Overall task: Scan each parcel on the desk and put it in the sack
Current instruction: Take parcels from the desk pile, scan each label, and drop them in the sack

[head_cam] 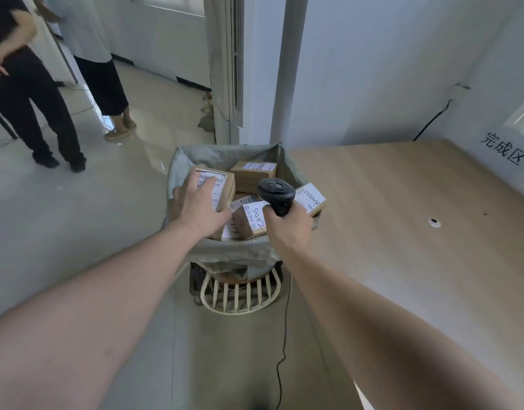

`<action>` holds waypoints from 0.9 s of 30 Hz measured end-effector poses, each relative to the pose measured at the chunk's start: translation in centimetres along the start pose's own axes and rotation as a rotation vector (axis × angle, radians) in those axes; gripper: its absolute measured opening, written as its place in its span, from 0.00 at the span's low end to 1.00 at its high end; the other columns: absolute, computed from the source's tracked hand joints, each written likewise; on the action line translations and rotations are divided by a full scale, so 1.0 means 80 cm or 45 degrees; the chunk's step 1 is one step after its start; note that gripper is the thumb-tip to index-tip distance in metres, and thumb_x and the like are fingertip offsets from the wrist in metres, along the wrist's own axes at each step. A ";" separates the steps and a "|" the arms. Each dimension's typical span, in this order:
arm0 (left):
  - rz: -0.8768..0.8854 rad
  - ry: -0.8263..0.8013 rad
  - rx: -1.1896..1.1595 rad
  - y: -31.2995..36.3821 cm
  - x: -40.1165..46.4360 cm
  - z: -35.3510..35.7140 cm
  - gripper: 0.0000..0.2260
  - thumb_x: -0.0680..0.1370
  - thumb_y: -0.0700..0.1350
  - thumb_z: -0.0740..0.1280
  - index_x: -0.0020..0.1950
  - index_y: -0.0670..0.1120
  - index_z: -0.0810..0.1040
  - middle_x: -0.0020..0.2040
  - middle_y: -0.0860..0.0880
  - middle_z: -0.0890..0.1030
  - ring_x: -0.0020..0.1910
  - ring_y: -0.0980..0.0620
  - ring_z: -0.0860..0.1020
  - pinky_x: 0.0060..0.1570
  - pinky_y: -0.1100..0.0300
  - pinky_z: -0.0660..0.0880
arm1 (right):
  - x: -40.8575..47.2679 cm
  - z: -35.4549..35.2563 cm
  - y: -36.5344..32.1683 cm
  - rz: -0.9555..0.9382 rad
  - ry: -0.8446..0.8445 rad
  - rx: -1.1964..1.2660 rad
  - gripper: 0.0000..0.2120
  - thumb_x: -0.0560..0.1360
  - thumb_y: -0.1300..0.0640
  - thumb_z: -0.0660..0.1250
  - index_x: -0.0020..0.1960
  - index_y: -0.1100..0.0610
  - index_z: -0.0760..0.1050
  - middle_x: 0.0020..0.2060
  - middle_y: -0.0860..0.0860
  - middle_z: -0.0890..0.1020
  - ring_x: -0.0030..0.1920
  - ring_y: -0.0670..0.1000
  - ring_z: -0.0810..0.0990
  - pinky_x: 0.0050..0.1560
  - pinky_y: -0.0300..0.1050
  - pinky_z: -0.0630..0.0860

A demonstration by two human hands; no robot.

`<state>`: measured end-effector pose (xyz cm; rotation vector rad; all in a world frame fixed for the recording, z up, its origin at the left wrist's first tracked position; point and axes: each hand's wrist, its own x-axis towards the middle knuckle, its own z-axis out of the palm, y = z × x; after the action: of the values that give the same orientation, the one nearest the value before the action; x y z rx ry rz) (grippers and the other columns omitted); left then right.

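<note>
Your left hand (199, 206) has its fingers wrapped over the top parcel (214, 192), lowering it into the sack (234, 250) (already pretty full), while your right hand (287, 229) clenches the scanner (277, 194), held clear, probably so it's ready for the next label.

A brown parcel (214, 189) is gripped from above by the left hand (200, 207), inside the mouth of the grey-green sack (234, 251). A black scanner (277, 195) is held upright in the right hand (288, 227) (its cable apparently trailing to the floor). More labelled parcels (254, 173) are piled in the sack, beside the wooden desk (402, 217).
</note>
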<state>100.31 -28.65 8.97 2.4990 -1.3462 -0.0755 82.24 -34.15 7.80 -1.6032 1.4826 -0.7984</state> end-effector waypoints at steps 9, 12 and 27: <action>-0.073 -0.109 -0.002 -0.063 0.089 0.032 0.35 0.73 0.62 0.75 0.76 0.54 0.68 0.78 0.50 0.59 0.67 0.37 0.67 0.62 0.49 0.67 | 0.054 0.085 -0.028 0.052 0.001 -0.001 0.05 0.78 0.48 0.69 0.47 0.49 0.77 0.40 0.43 0.81 0.41 0.43 0.78 0.46 0.48 0.77; -0.023 -0.132 -0.006 -0.078 0.120 0.046 0.32 0.72 0.63 0.75 0.72 0.52 0.71 0.77 0.50 0.60 0.64 0.36 0.69 0.58 0.47 0.69 | 0.064 0.107 -0.039 0.077 0.045 -0.025 0.07 0.79 0.48 0.69 0.44 0.47 0.74 0.38 0.42 0.80 0.40 0.43 0.78 0.45 0.47 0.77; 0.218 -0.477 0.309 -0.109 0.189 0.096 0.44 0.65 0.73 0.73 0.75 0.57 0.64 0.71 0.44 0.59 0.65 0.36 0.66 0.55 0.45 0.74 | 0.073 0.180 -0.044 0.292 0.332 -0.075 0.05 0.77 0.49 0.69 0.44 0.49 0.78 0.39 0.43 0.82 0.41 0.43 0.80 0.40 0.44 0.74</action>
<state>114.38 -38.41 0.63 2.6452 -1.8100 -0.3807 97.08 -38.03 3.45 -1.3771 1.8525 -0.8617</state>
